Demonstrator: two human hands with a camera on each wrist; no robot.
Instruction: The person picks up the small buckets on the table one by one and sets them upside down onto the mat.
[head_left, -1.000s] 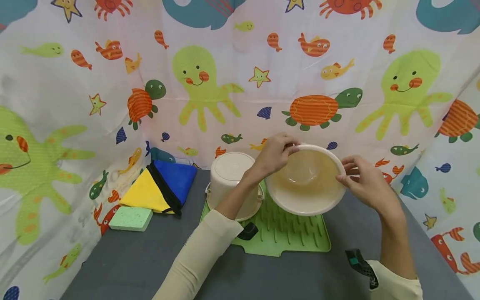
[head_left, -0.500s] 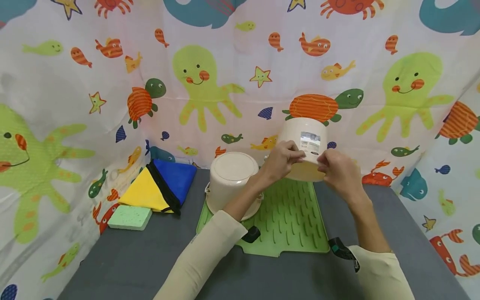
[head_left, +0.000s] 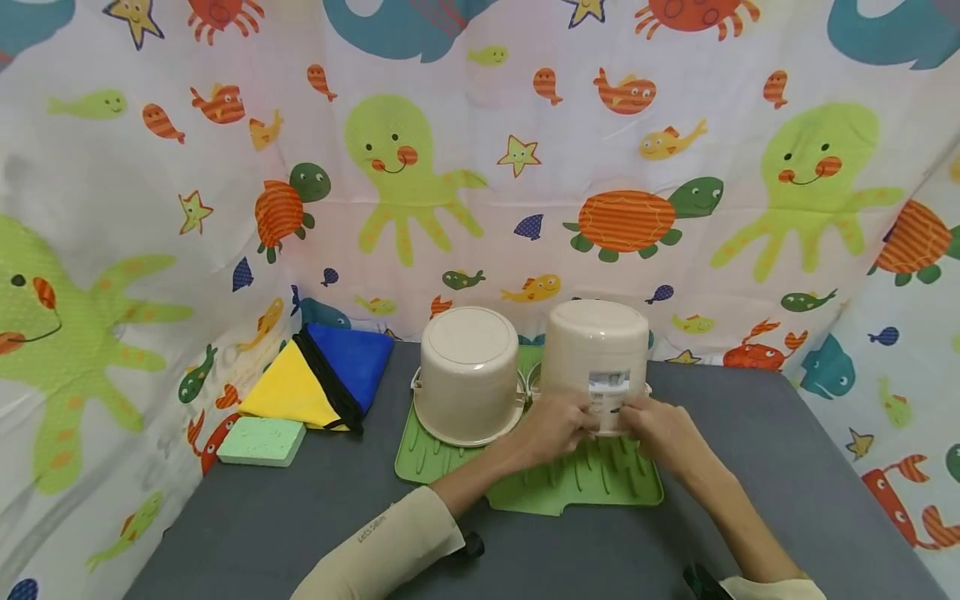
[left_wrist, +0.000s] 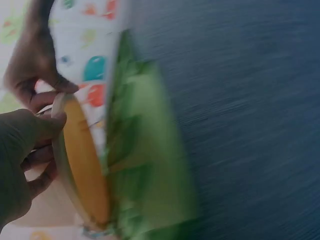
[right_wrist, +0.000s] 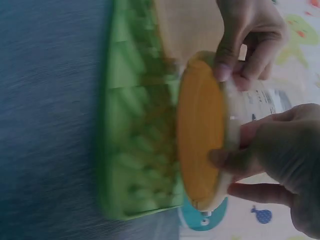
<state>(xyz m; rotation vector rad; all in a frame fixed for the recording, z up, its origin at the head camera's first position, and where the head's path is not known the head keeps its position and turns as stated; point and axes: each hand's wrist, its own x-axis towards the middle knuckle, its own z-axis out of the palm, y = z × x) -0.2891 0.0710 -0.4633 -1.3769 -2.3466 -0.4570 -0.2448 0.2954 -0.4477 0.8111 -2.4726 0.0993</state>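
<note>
A cream bucket (head_left: 596, 350) with a label on its side is upside down over the right part of the green drying mat (head_left: 525, 496). My left hand (head_left: 551, 429) pinches its rim on the near side, and my right hand (head_left: 667, 429) pinches the rim a little to the right. Both wrist views show thumbs and fingers on the rim, with the bucket's open mouth (right_wrist: 200, 132) facing the mat and a gap between them. A second cream bucket (head_left: 468, 375) stands upside down on the mat's left part, just left of the held one.
Left of the mat lie a folded yellow and blue cloth (head_left: 318, 375) and a light green sponge (head_left: 262, 440) on the grey table (head_left: 247, 533). A curtain (head_left: 450, 167) printed with sea animals hangs behind and along the sides.
The held bucket was tipped with its mouth toward me. It turned upside down, then came lower over the mat, beside the other bucket. Both hands moved down with it.
</note>
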